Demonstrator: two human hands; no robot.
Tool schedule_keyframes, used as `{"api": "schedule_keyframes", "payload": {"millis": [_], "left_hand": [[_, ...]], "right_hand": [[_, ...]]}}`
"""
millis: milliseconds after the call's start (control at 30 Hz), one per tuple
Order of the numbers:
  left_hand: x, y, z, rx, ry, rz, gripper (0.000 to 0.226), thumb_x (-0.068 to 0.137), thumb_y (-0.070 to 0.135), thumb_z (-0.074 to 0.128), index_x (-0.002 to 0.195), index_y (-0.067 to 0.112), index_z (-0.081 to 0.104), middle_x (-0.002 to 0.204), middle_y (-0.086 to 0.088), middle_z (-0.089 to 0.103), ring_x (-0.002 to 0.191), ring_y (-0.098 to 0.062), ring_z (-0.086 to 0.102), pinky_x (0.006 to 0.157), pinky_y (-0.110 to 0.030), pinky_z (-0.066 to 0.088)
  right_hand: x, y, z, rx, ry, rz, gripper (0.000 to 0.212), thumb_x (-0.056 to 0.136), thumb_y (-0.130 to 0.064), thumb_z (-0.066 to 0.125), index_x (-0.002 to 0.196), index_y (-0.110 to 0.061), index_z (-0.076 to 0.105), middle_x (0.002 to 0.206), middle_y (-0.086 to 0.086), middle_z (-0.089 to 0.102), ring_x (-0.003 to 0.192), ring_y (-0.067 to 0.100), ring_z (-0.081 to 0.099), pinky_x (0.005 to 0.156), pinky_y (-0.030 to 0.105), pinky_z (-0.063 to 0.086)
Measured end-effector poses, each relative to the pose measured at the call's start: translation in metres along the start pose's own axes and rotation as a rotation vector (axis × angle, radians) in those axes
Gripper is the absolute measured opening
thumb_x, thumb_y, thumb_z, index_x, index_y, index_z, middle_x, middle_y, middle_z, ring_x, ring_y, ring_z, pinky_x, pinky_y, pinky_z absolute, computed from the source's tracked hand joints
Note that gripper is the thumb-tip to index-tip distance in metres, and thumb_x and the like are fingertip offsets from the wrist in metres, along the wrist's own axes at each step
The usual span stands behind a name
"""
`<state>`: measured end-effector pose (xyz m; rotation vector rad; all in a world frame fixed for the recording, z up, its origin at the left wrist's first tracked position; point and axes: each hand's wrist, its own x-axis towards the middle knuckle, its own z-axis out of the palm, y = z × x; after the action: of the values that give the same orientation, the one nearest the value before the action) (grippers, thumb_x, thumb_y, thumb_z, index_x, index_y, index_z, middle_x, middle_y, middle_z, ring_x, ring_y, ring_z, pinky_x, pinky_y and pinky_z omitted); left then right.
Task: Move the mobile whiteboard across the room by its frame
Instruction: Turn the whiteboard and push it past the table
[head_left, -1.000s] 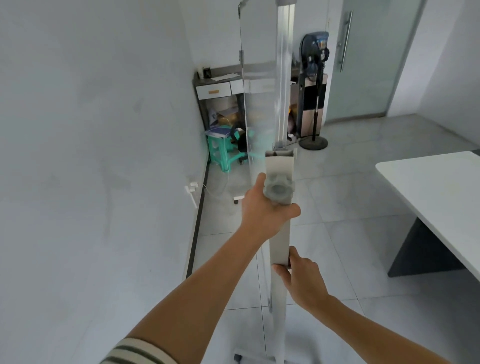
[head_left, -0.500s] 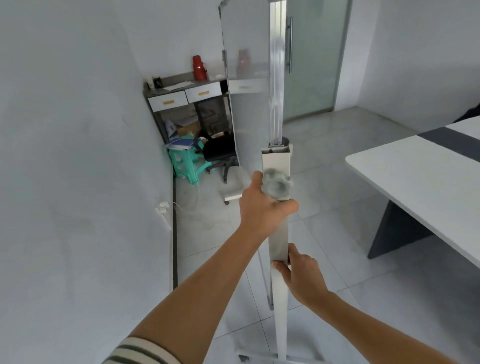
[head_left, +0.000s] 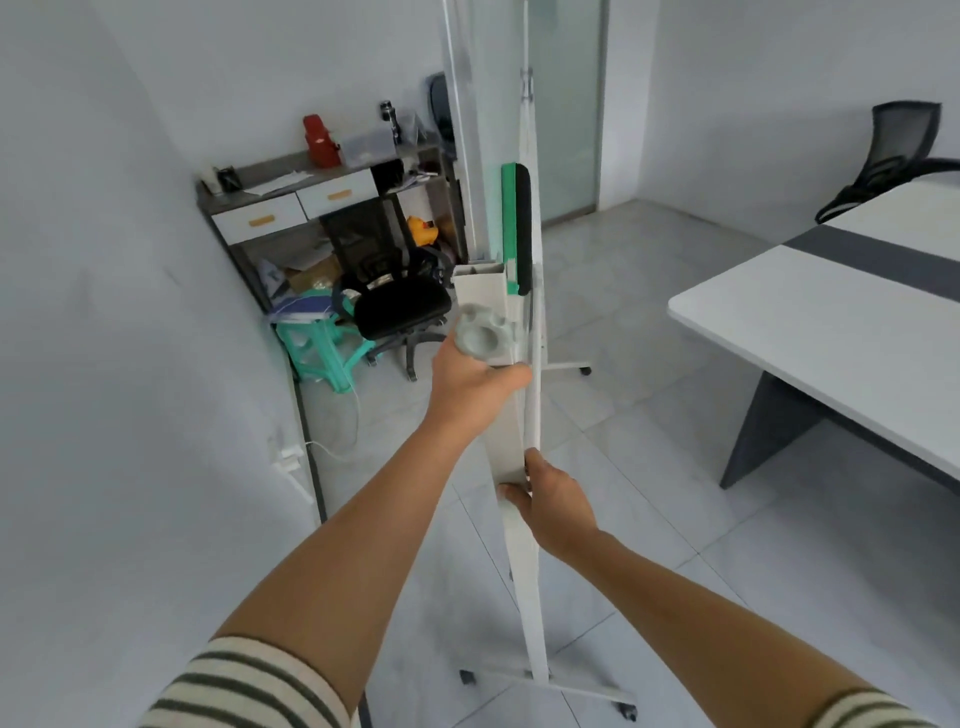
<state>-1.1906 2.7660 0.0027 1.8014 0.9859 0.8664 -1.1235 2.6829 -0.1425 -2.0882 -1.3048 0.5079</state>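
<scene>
We see open tiled floor (head_left: 639, 431) ahead and to the right of the whiteboard frame (head_left: 511, 441), running up to the glass door (head_left: 566, 104) at the far wall. On our left the wall (head_left: 104, 364) stands close, leaving only a narrow strip of floor beside the frame. In the far left corner a desk (head_left: 291, 202) with a black office chair (head_left: 400, 306) and a green stool (head_left: 317, 348) in front of it blocks that way. On the right a white table (head_left: 831, 332) juts in, its dark leg (head_left: 769, 431) on the floor, and between table and frame the passage lies clear. Near us the frame's caster base (head_left: 571, 686) spreads across the tiles
</scene>
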Motion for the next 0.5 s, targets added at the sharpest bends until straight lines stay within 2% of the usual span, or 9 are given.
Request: {"api": "schedule_keyframes", "payload": {"millis": [67,100,167,233,300,333,400,500], "left_hand": [[0.024,-0.009,-0.003,-0.016,0.006,0.005,0.019,0.066,0.008,0.072,0.078,0.011,0.058,0.065,0.008,0.056,0.058,-0.008,0.055,0.056,-0.020,0.044],[0.037,-0.014,-0.003,-0.030,0.023,0.010,0.017,0.066,0.007,0.071,0.078,0.008,0.059,0.063,0.008,0.056,0.056,-0.006,0.054,0.054,-0.018,0.043],[0.063,-0.024,-0.003,-0.050,0.053,0.021,0.020,0.068,0.005,0.069,0.064,0.015,0.052,0.052,0.012,0.051,0.046,-0.001,0.048,0.046,-0.011,0.038],[0.092,-0.033,-0.003,-0.059,0.085,0.022,0.026,0.069,0.007,0.069,0.059,0.018,0.048,0.046,0.013,0.047,0.041,-0.001,0.046,0.043,-0.008,0.034],[0.120,-0.043,-0.004,-0.041,0.114,0.028,0.014,0.071,0.012,0.070,0.071,0.008,0.057,0.054,0.010,0.055,0.047,-0.001,0.053,0.046,-0.009,0.038],[0.134,-0.047,-0.006,-0.026,0.122,0.032,0.016,0.072,0.015,0.071,0.080,0.004,0.061,0.060,0.007,0.060,0.052,-0.002,0.057,0.050,-0.011,0.042],[0.163,-0.051,-0.009,-0.011,0.125,0.034,0.025,0.074,0.019,0.072,0.093,0.005,0.064,0.073,0.002,0.068,0.064,-0.008,0.065,0.056,-0.016,0.045],[0.210,-0.055,-0.014,0.005,0.096,0.027,0.031,0.076,0.022,0.073,0.103,0.011,0.063,0.082,0.003,0.068,0.072,-0.003,0.064,0.058,-0.016,0.045]], "right_hand": [[0.023,-0.005,0.007,0.030,0.018,0.003,0.031,0.092,-0.042,0.051,0.099,-0.014,0.040,0.104,0.010,0.061,0.083,0.035,0.061,0.068,0.048,0.054],[0.035,-0.007,0.010,0.061,0.028,0.007,0.034,0.092,-0.043,0.052,0.110,-0.016,0.041,0.114,0.008,0.060,0.090,0.034,0.062,0.072,0.047,0.054],[0.065,-0.010,0.016,0.122,0.038,0.005,0.052,0.091,-0.041,0.054,0.135,-0.022,0.033,0.130,0.004,0.056,0.104,0.031,0.062,0.080,0.043,0.053],[0.098,-0.015,0.021,0.156,0.019,-0.015,0.058,0.092,-0.037,0.053,0.143,-0.025,0.027,0.125,0.005,0.060,0.097,0.028,0.061,0.078,0.040,0.052],[0.131,-0.020,0.023,0.173,0.001,-0.007,0.056,0.094,-0.035,0.051,0.144,-0.025,0.028,0.110,0.008,0.065,0.083,0.025,0.057,0.071,0.035,0.049],[0.147,-0.023,0.024,0.178,-0.004,0.007,0.056,0.094,-0.036,0.050,0.144,-0.024,0.027,0.106,0.007,0.065,0.080,0.023,0.054,0.069,0.032,0.046],[0.178,-0.028,0.027,0.183,-0.011,0.033,0.058,0.095,-0.036,0.049,0.146,-0.024,0.025,0.105,0.006,0.064,0.080,0.021,0.053,0.068,0.029,0.043],[0.225,-0.035,0.031,0.164,-0.010,0.072,0.063,0.095,-0.039,0.049,0.149,-0.025,0.020,0.114,0.007,0.065,0.088,0.026,0.060,0.073,0.032,0.050]]}}
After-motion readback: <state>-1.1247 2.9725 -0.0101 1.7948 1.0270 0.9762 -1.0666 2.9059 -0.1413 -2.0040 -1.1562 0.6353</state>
